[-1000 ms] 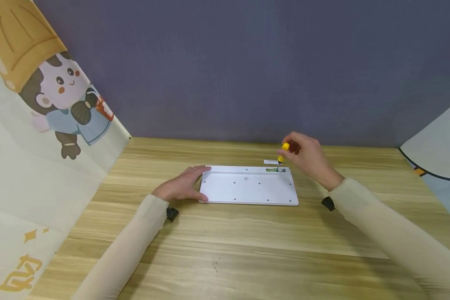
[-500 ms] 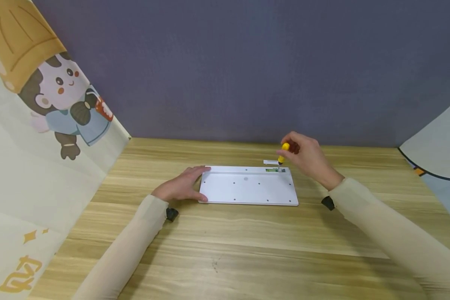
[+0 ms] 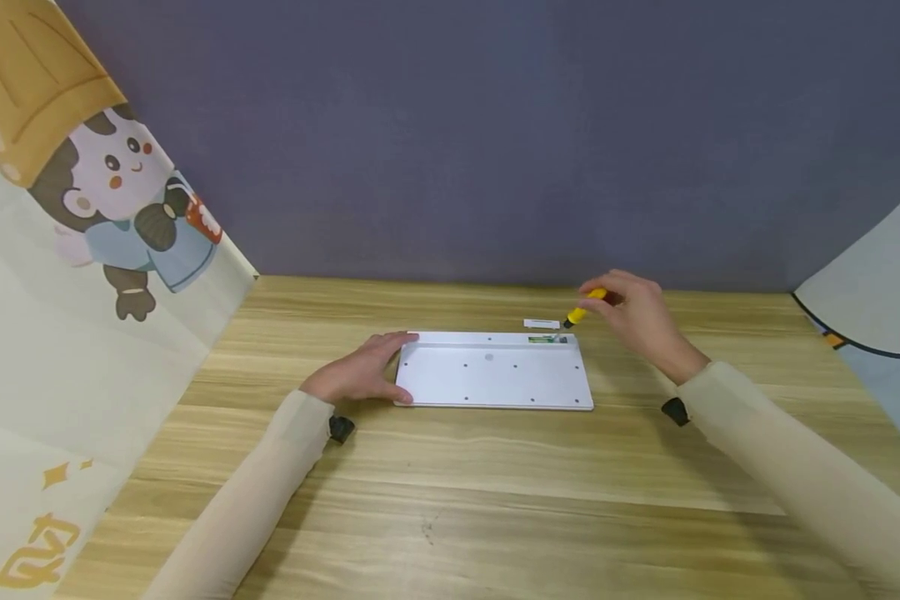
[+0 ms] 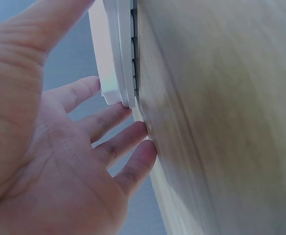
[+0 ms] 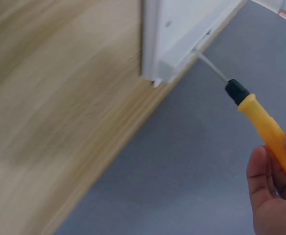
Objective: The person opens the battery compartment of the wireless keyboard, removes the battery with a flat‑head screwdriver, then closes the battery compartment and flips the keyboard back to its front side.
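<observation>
A white keyboard (image 3: 495, 383) lies with its screwed back up; the left wrist view shows dark gaps between keys along its lower side. Across its left end spreads my left hand (image 3: 363, 371), thumb at the near corner and index finger at the far one. In the left wrist view, its fairly straight fingers (image 4: 121, 137) reach the keyboard's edge and the table. My right hand (image 3: 633, 312) pinches the yellow handle of a screwdriver (image 5: 263, 122). The tilted shaft reaches into the battery compartment (image 3: 564, 339) at the keyboard's far right, where a green battery (image 3: 542, 339) shows.
A small white battery cover (image 3: 540, 323) lies just behind the keyboard. The wood-grain table (image 3: 450, 500) meets a dark blue-grey panel (image 3: 450, 150) at the back. A printed cloth (image 3: 45, 333) hangs at the left.
My right hand has shifted right and tipped the screwdriver handle over to the right, while the tip stays at the compartment. My left hand and the keyboard keep their places.
</observation>
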Tool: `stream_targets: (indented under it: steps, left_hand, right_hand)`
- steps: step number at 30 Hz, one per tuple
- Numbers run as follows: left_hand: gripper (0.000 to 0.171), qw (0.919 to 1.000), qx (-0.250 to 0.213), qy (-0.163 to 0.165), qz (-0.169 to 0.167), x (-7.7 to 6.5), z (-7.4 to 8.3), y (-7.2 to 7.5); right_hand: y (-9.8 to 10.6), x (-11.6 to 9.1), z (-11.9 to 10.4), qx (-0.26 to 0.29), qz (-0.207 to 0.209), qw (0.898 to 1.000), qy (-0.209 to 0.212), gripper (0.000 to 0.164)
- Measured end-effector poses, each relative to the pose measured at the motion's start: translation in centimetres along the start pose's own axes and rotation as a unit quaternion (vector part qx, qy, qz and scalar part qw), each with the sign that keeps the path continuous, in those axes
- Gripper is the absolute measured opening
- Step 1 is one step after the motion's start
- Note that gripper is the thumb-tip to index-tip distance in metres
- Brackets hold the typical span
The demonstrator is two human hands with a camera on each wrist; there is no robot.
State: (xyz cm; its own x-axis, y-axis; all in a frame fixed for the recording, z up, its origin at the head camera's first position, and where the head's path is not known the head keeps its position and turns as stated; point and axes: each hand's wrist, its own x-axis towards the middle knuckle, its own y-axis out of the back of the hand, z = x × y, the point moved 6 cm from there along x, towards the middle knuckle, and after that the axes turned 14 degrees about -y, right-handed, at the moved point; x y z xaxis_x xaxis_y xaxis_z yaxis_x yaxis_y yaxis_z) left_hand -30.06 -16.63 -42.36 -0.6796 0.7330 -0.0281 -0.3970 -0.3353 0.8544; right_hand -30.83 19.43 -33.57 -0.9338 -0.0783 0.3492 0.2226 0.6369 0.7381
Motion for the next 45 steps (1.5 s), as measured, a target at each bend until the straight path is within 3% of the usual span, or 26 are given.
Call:
stream_targets:
  steps: [9, 13, 22, 31, 45]
  left_hand:
    - [0.104, 1.0, -0.003, 0.004, 0.008, -0.4, 0.0, 0.2]
    - [0.103, 0.9999, -0.01, 0.001, 0.007, -0.3, 0.3, 0.2]
    - [0.105, 0.9999, -0.005, 0.012, 0.004, -0.2, 0.1, 0.3]
    - [0.104, 0.9999, -0.007, 0.014, 0.0, -0.1, 0.2, 0.1]
    - [0.104, 0.9998, -0.007, 0.019, 0.0, 0.0, 0.0, -0.1]
  right_hand:
    - [0.2, -0.6, 2.1, -0.01, 0.007, 1.0, -0.018, 0.018]
    - [0.2, -1.1, 3.3, -0.015, -0.011, 0.999, -0.027, 0.022]
    - [-0.5, -1.9, 4.6, -0.037, -0.051, 0.998, 0.0, 0.025]
    - [-0.9, -1.7, 5.9, -0.006, -0.146, 0.986, -0.079, 0.027]
    - [-2.0, -1.3, 9.1, -0.021, -0.162, 0.977, -0.134, 0.037]
